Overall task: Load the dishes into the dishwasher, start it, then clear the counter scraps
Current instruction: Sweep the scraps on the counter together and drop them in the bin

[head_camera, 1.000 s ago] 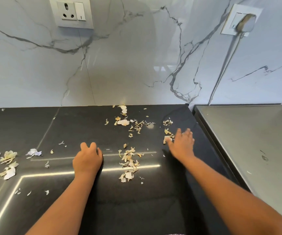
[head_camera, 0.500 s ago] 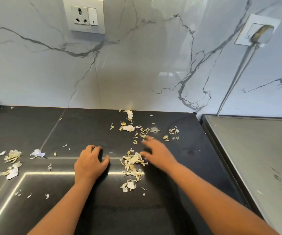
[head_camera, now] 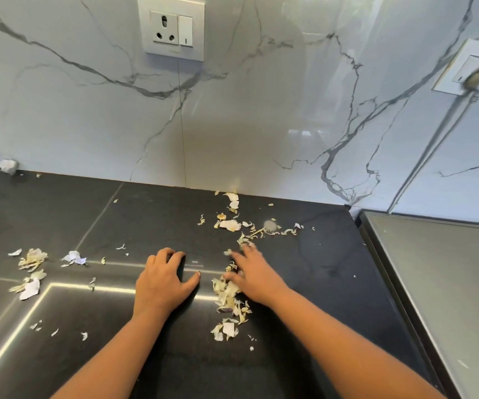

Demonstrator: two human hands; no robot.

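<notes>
Pale, dry peel scraps lie scattered over the black counter [head_camera: 319, 283]. The biggest heap of scraps [head_camera: 228, 296] sits between my two hands. My right hand [head_camera: 254, 276] lies flat on the counter with fingers spread, its edge pushing against that heap. My left hand [head_camera: 162, 280] rests on the counter just left of the heap, fingers loosely bent, holding nothing. More scraps [head_camera: 231, 224] trail back toward the wall, and another cluster of scraps [head_camera: 31, 269] lies at the far left.
A marble backsplash rises behind the counter, with a socket plate [head_camera: 172, 27] above and a plugged-in socket [head_camera: 474, 73] at the right. A grey steel surface [head_camera: 448, 283] adjoins the counter's right edge. A crumpled white bit [head_camera: 7, 165] sits at the back left.
My right hand has swept leftward from the counter's right side, dragging scraps into the central heap. My left hand has stayed in place. The camera has tilted up slightly.
</notes>
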